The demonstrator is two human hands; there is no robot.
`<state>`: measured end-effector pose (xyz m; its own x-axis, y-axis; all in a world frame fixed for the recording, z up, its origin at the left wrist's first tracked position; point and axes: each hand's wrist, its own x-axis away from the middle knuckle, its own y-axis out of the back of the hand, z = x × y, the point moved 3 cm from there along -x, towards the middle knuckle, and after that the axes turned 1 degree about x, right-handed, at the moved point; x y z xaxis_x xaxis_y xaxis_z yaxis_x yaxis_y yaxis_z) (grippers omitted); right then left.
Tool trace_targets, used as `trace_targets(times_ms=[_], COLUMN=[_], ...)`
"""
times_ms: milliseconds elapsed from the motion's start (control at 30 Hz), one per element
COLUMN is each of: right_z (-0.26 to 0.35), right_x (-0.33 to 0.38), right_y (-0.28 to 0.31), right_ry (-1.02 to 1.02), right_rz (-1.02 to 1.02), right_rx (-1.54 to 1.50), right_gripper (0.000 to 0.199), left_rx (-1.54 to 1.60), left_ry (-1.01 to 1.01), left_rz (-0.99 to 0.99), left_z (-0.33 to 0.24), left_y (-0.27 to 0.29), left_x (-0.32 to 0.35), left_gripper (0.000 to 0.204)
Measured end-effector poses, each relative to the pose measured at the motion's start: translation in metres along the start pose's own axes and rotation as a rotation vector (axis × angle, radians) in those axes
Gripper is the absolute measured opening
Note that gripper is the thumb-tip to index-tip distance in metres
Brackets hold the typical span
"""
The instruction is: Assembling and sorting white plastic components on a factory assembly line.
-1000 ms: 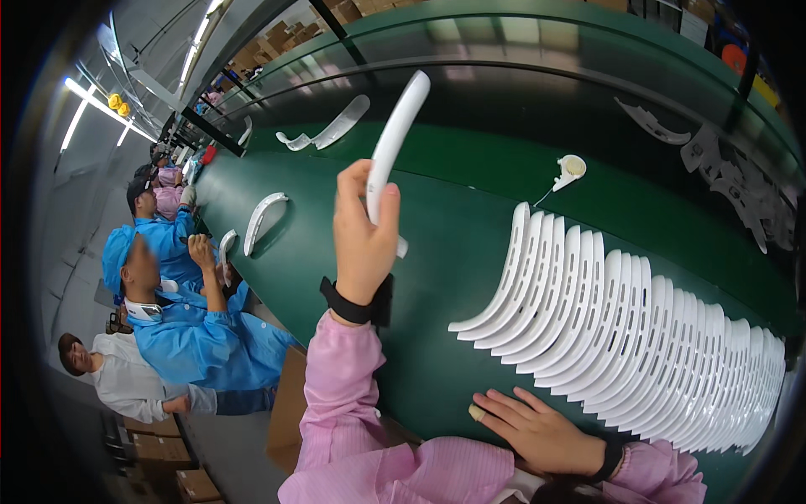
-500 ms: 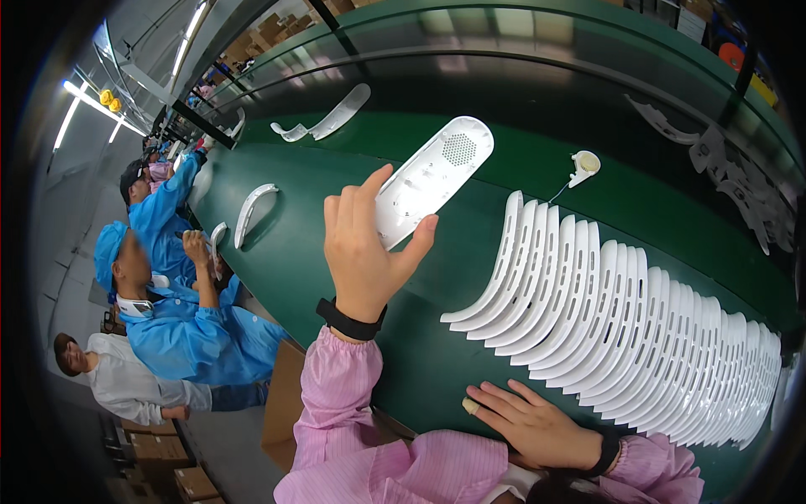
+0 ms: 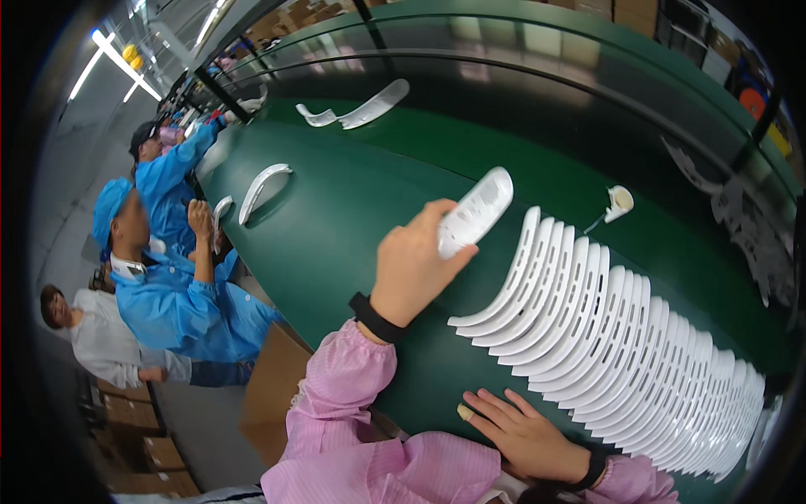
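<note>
Between the thumb and fingers of my left hand [image 3: 420, 265] is a long white plastic cover [image 3: 478, 210] with rounded ends. It is held up at a tilt, its inner side partly showing, just left of the top end of a long row of upright curved white covers [image 3: 588, 328] with slots. My right hand [image 3: 537, 441] lies flat on the green tabletop with its fingers spread, left of the row's lower part. It holds nothing, and one fingertip wears a yellowish wrap [image 3: 464, 412].
A small white part with a round cream disc [image 3: 620, 202] lies beyond the row. Curved white pieces [image 3: 378, 105] rest at the back, another [image 3: 260, 193] farther left. Co-workers in blue [image 3: 172, 294] sit along the left edge, near a cardboard box [image 3: 277, 391].
My left hand has brought the white cover to the right, closer to the row, and tilted it so it looks shorter. My right hand stays flat. The whole view has shifted slightly.
</note>
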<state>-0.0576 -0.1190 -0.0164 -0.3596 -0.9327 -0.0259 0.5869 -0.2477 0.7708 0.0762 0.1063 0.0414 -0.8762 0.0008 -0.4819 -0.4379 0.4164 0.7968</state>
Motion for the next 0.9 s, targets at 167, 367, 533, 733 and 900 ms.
trace_targets(times_ms=[167, 367, 533, 733, 900], right_z=[0.004, 0.009, 0.011, 0.011, 0.009], right_x=[-0.005, -0.007, -0.005, -0.011, -0.015], right_y=[-0.006, -0.002, 0.002, 0.007, 0.000], right_ry=[0.028, -0.032, -0.031, -0.057, -0.049], right_rz=[0.113, 0.078, 0.121, 0.177, 0.202], right_rx=[0.175, 0.016, 0.083, 0.029, 0.088], right_gripper=[0.085, 0.078, 0.078, 0.088, 0.091], left_rx=[0.119, 0.431, 0.665, 0.227, 0.103], left_ry=[-0.012, 0.124, -0.057, -0.006, -0.108], left_rz=[0.168, 0.548, 0.567, 0.304, 0.349], left_z=[0.003, -0.003, 0.008, 0.037, 0.047], left_y=[-0.008, -0.001, -0.003, -0.029, -0.036], left_x=[0.015, 0.020, 0.017, 0.020, 0.026], left_gripper=[0.053, 0.045, 0.040, 0.046, 0.046])
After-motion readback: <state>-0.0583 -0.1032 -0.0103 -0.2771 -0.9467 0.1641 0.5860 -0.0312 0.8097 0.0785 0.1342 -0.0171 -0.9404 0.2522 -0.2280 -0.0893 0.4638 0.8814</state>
